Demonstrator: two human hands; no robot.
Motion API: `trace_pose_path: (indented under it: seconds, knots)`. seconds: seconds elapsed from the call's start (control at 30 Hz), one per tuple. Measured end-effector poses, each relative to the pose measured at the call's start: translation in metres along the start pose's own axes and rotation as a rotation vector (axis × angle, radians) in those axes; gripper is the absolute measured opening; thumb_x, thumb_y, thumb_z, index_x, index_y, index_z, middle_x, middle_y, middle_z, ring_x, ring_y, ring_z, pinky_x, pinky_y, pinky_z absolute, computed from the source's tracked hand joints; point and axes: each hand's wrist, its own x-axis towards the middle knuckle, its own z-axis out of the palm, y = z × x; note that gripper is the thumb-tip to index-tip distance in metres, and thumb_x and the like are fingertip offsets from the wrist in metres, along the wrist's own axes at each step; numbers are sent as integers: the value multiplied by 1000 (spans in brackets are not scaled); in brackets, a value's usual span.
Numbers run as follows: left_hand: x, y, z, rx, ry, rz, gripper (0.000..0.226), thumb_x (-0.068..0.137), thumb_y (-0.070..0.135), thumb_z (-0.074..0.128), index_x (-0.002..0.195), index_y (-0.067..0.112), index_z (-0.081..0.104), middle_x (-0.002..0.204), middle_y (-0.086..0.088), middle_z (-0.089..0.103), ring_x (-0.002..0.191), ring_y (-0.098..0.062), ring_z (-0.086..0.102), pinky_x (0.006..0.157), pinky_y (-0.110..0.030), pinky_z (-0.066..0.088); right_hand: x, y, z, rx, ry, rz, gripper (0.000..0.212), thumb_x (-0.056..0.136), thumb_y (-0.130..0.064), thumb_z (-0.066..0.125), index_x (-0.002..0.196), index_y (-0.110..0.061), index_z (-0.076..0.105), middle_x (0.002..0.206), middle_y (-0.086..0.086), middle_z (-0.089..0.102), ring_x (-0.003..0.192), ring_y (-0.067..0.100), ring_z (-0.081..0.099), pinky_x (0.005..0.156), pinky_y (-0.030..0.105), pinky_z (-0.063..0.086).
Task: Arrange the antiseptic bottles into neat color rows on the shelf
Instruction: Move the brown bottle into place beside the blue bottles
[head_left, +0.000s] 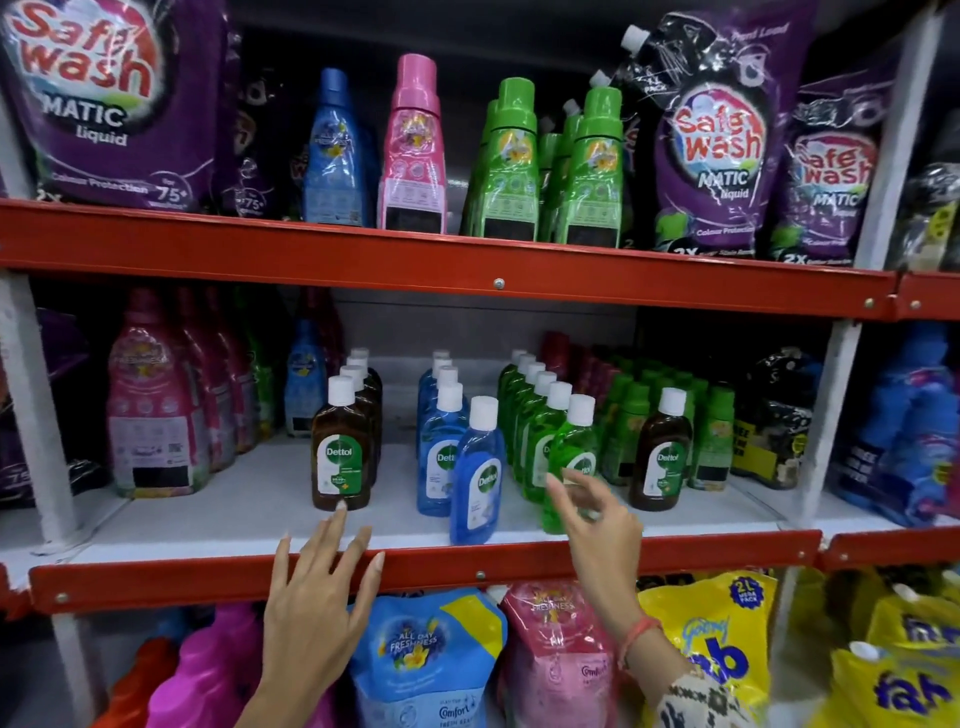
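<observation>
Head view: on the middle shelf (260, 499) there's a brown row (353, 415) center-left, a blue row (441, 415) in the center and a green row (540, 415) just right of it, plus one stray brown bottle (661, 457) standing at center-right, beyond the green row. Both hands are empty with fingers spread; the right hand (597, 525) sits just in front of the front green bottle (571, 467), with the stray just right of it, so I'd guess that hand grabs it. The left hand (322, 587) hovers at the shelf lip below the front brown bottle (340, 452), and every bottle stands upright, cap up, except the front blue bottle (478, 478), which leans right.
</observation>
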Motion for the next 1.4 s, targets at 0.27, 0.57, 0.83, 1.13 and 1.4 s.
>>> trace_pose_path:
  seconds: [0.27,0.57,0.83,1.13,1.4]
  knots:
    - [17,3,10,117,-46,87,67,95,57,18,145,16,38,153,-8,37,143,-18,30,117,-56,20,82,54,-41,-286,223,178,72,85,-32,72,138,5,41,136,26,53,126,40,49,103,49,45]
    - [18,-1,16,125,-24,127,62,92,52,32,143,18,42,150,-10,43,140,-22,38,116,-55,24,139,90,-50,-376,163,382,79,71,-48,81,116,11,53,108,30,65,100,42,63,71,41,47]
    - [18,-2,15,119,20,159,61,96,53,26,143,18,43,150,-12,42,140,-23,37,113,-56,28,125,77,-53,-335,243,359,69,69,-43,84,113,3,59,108,25,69,102,42,64,80,46,52]
    - [17,1,8,118,-29,149,68,95,58,21,145,15,40,153,-10,37,142,-21,32,116,-57,24,59,4,-64,-250,163,142,78,64,-58,80,119,-8,58,104,11,71,100,30,66,79,37,51]
    - [13,-39,-8,145,-73,60,73,94,61,19,146,13,37,152,-7,39,143,-16,27,116,-58,21,-13,-74,-11,-47,-216,-20,80,51,-61,84,117,-28,55,89,-12,66,83,4,65,70,21,50]
